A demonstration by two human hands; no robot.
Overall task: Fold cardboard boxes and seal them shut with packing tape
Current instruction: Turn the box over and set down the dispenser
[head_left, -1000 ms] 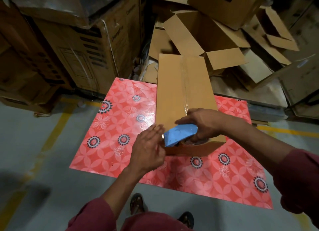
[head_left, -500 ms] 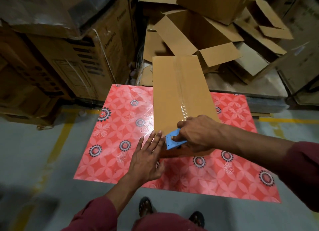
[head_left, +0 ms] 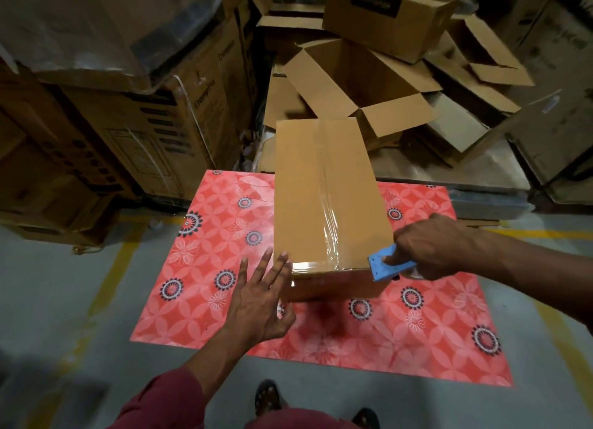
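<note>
A closed brown cardboard box [head_left: 308,191] lies lengthwise on a red flowered mat [head_left: 417,326]. Clear packing tape [head_left: 330,223] runs down the top seam and across the near top edge. My right hand [head_left: 430,246] grips a blue tape dispenser [head_left: 386,266] at the box's near right corner. My left hand [head_left: 260,297] has its fingers spread and straight, the fingertips touching the box's near left corner.
Several open and folded cardboard boxes [head_left: 359,79] are piled behind the mat. Tall printed cartons [head_left: 134,114] stand to the left. Grey floor with yellow lines [head_left: 106,278] surrounds the mat. My feet [head_left: 266,399] are at the bottom edge.
My right hand carried the dispenser from the middle of the box's near edge to its right corner. Tape now lies across that edge. My left hand stayed at the left corner, fingers spread.
</note>
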